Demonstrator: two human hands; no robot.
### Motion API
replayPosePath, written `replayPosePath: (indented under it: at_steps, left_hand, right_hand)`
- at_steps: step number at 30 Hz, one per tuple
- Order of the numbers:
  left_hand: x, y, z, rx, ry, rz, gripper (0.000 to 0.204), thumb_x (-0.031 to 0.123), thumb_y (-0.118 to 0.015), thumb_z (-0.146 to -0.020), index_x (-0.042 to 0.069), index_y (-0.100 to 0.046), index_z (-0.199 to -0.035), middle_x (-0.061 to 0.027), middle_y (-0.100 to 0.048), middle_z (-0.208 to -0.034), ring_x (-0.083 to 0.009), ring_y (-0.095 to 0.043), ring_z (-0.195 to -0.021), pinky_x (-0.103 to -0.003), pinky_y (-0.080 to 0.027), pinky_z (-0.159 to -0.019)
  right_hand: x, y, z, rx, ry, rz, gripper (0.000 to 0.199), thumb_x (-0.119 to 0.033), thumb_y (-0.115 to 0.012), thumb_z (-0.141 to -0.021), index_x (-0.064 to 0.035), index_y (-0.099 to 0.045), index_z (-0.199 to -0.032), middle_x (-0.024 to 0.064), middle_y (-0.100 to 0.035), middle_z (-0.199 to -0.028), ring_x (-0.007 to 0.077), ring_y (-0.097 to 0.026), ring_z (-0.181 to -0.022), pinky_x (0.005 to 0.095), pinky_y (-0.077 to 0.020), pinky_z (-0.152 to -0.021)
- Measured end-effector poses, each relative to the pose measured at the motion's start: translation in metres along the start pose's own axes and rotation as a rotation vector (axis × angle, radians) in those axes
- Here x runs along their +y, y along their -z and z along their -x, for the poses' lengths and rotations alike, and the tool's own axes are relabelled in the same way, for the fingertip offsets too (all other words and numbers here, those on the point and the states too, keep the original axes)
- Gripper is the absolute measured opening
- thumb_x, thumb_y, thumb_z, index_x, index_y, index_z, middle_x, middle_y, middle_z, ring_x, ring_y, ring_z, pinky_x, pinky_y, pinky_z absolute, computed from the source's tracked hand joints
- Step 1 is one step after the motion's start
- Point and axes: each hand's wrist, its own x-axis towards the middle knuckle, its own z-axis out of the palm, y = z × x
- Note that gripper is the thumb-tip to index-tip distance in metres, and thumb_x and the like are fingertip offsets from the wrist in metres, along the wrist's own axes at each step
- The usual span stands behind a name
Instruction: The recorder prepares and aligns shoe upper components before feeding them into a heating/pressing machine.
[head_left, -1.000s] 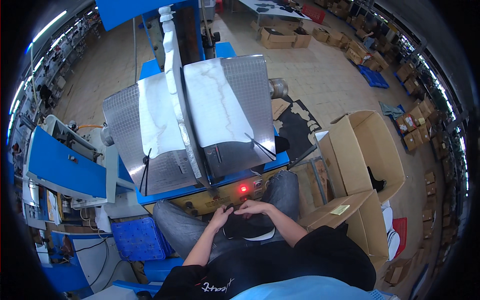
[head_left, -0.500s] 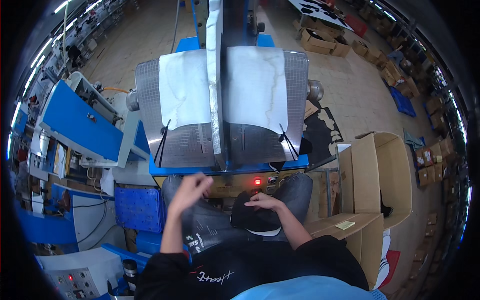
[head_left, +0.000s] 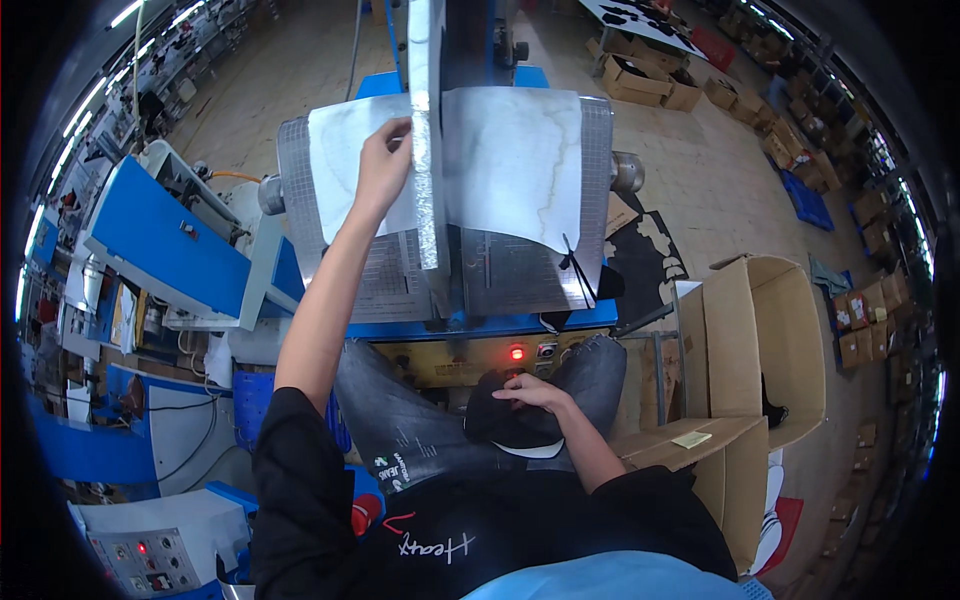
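Note:
My left hand is stretched far forward over the left white cloth. Its fingers are curled against the upright metal-edged plate, and the fingertips are partly hidden there. Beyond the plate, a second white cloth with a brownish stain covers the right slanted metal bed. Black cords hang at that cloth's lower corner. On my lap, my right hand is closed over a black fabric piece with a pale lower edge.
Just above my knees runs a machine panel with a lit red button. An open cardboard box stands at my right. Blue machinery and a control box are at my left. More cartons line the far right floor.
My left hand has gone from above my lap up and forward to the plate and the left cloth. My right hand stays on the black fabric piece, shifted only slightly.

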Motion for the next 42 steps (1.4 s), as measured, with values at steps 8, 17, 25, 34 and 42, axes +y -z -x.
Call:
replayPosePath:
  at_steps: [8, 17, 25, 34, 42]
  left_hand:
    - [-0.007, 0.003, -0.017, 0.017, -0.011, -0.016, 0.031, 0.012, -0.061, -0.086, -0.008, -0.061, -0.109, -0.0136, -0.068, -0.092, -0.0165, -0.063, -0.086, -0.028, -0.047, -0.08]
    - [0.002, 0.007, -0.014, -0.03, -0.137, -0.098, 0.027, 0.005, -0.062, -0.08, -0.007, -0.063, -0.104, -0.0141, -0.069, -0.091, -0.0161, -0.063, -0.083, -0.029, -0.049, -0.076]
    - [0.002, 0.005, -0.02, -0.044, -0.226, -0.189, 0.026, 0.006, -0.059, -0.083, -0.006, -0.06, -0.106, -0.014, -0.068, -0.091, -0.0183, -0.063, -0.085, -0.031, -0.048, -0.077]
    - [0.007, 0.007, -0.017, -0.01, -0.247, -0.203, 0.025, 0.002, -0.048, -0.089, -0.006, -0.056, -0.111, -0.0151, -0.067, -0.092, -0.0189, -0.062, -0.087, -0.032, -0.047, -0.079]
    - [0.006, 0.002, -0.023, -0.028, -0.272, -0.283, 0.025, 0.003, -0.046, -0.089, -0.005, -0.057, -0.111, -0.0148, -0.066, -0.092, -0.018, -0.062, -0.085, -0.032, -0.048, -0.077]
  right_hand:
    - [0.009, 0.003, -0.007, -0.019, -0.014, 0.037, 0.044, -0.044, -0.067, -0.085, -0.0001, -0.066, -0.086, 0.0033, -0.054, -0.079, 0.0111, -0.055, -0.078, 0.0271, -0.0499, -0.07]
    - [-0.004, 0.001, 0.005, -0.007, 0.042, -0.14, 0.034, -0.041, -0.068, -0.086, -0.0087, -0.059, -0.079, -0.0037, -0.045, -0.072, 0.0052, -0.047, -0.068, 0.0227, -0.0408, -0.058]
    - [-0.019, 0.01, 0.024, 0.062, 0.007, -0.446, 0.04, -0.039, -0.067, -0.085, -0.0084, -0.058, -0.109, -0.0011, -0.057, -0.085, 0.008, -0.054, -0.073, 0.0224, -0.042, -0.06]
    - [-0.013, 0.008, 0.016, 0.026, 0.005, -0.37, 0.041, -0.038, -0.067, -0.085, -0.0074, -0.057, -0.111, 0.002, -0.06, -0.093, 0.0089, -0.058, -0.077, 0.0227, -0.0446, -0.063]
    - [0.004, 0.013, 0.005, 0.043, 0.016, -0.373, 0.038, -0.036, -0.066, -0.085, -0.0069, -0.058, -0.108, 0.0015, -0.06, -0.088, 0.0084, -0.058, -0.07, 0.0211, -0.0437, -0.059]
